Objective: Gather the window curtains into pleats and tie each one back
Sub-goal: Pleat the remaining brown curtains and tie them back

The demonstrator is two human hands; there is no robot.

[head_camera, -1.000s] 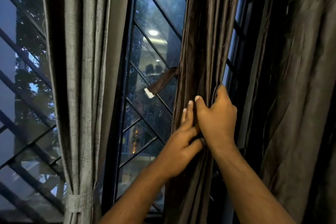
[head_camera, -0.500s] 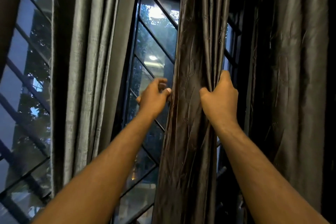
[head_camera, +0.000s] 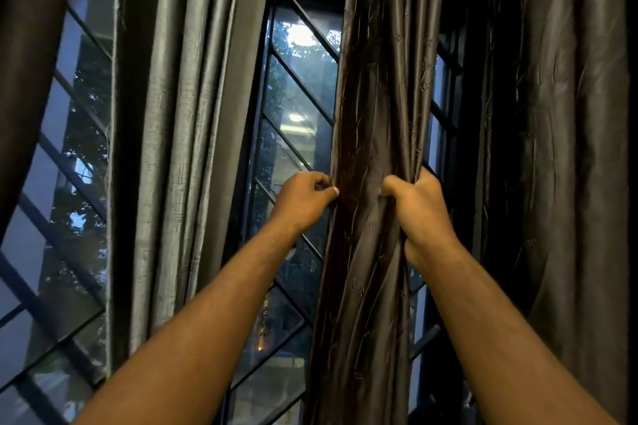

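Note:
A dark brown curtain (head_camera: 376, 97) hangs in the middle, bunched into narrow vertical folds. My left hand (head_camera: 303, 198) pinches its left edge at about chest height. On the right side of the bunch, my right hand (head_camera: 419, 214) grips the gathered folds, fingers curled into the cloth. The brown tie strap is not visible now. A grey curtain (head_camera: 179, 134) hangs gathered at the left.
Behind the curtains is a window with a black diagonal grille (head_camera: 293, 86), trees and a lit building outside. Another dark curtain (head_camera: 566, 162) hangs loose at the right, and a dark one (head_camera: 27, 55) at the far left edge.
The view has tilted upward. My left hand left the curtain's front, reached the tie strap at the left edge, and now pinches that edge. My right hand keeps its grip on the folds.

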